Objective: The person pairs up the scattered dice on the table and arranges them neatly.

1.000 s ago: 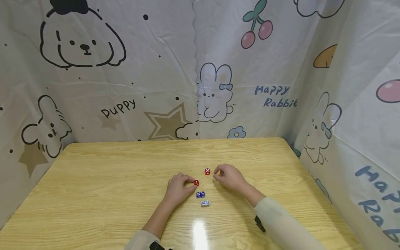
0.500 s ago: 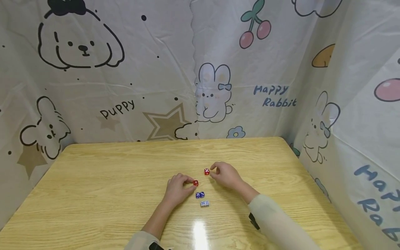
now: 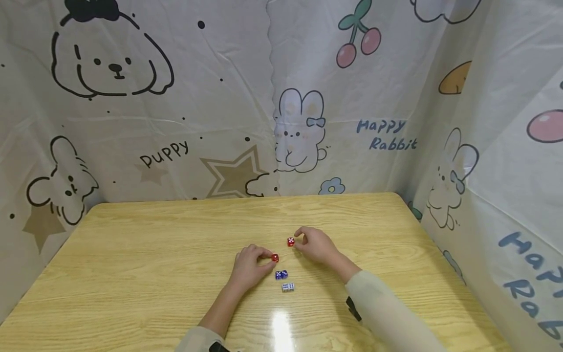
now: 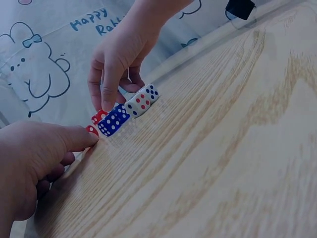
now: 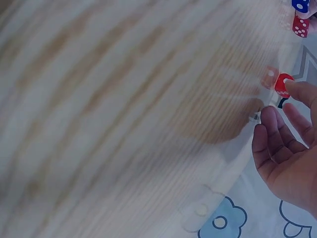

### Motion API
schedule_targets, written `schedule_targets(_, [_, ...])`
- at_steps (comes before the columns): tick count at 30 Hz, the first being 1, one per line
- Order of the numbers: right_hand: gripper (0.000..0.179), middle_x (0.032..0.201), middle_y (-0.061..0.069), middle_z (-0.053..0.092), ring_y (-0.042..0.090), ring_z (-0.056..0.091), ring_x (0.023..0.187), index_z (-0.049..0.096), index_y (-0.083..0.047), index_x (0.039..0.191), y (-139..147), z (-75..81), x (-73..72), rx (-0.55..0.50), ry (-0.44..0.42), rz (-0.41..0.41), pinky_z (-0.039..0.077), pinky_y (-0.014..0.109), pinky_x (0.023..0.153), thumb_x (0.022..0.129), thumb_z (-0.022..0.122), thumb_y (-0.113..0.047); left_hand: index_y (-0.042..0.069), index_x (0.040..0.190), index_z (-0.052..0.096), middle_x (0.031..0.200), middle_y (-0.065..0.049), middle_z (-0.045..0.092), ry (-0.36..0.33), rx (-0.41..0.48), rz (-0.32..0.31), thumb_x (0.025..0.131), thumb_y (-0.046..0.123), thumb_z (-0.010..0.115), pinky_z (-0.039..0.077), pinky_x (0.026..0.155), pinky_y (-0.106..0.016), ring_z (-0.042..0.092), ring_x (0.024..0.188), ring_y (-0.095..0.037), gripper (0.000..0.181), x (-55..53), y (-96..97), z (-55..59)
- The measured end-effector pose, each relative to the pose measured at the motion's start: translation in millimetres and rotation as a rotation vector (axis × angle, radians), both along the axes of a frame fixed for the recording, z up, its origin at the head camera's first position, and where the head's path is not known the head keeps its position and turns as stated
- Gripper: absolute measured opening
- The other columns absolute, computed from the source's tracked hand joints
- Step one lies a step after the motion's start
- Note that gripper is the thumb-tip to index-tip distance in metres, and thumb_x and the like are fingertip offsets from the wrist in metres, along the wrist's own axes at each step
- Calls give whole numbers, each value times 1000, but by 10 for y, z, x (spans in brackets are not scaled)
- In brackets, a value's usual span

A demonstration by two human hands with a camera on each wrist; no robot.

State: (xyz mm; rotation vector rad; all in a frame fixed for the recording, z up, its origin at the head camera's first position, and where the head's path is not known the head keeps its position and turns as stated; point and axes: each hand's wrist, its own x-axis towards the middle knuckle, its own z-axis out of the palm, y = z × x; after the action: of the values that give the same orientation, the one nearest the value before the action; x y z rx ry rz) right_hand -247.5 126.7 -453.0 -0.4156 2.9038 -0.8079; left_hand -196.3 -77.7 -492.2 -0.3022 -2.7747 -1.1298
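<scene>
My left hand (image 3: 248, 268) pinches a red die (image 3: 274, 258) between thumb and fingertips, low over the table. Farther back and to the right, my right hand (image 3: 317, 246) has thumb and forefinger at the right side of a second red die (image 3: 291, 242). In the right wrist view a fingertip overlaps that red die (image 5: 284, 86). Two blue dice (image 3: 278, 275) stand side by side just in front of the left fingertips. Nearer me sit two white dice (image 3: 285, 287), also touching; the left wrist view shows their red and blue pips.
All the dice are on a wood-grain table (image 3: 154, 274). A printed cloth curtain (image 3: 211, 98) hangs behind the table's back edge and along both sides. A bright light reflection lies on the tabletop near me.
My right hand has moved left until its fingers meet the farther red die. The left hand keeps its pinch, nearly still. The blue and white dice have stayed put.
</scene>
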Motion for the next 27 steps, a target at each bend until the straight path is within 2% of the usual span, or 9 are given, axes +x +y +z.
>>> schedule_targets(16, [28,69,-1,53,12,46,57,64,-11,110,-48,-16,-38,4,-3,21,37,25,52,85,67,-23,16,90,71,90,3,61,3,2,0,78,29,73,35,83,-38,53,89,-18,18,3,-2,-11])
schedule_targets(27, [22,72,-1,55,12,47,63,68,-13,104,-50,-34,-49,14,13,26,37,26,57,85,67,-24,16,91,71,90,2,61,6,-7,-2,78,29,73,35,81,-38,53,89,-19,18,5,-4,5])
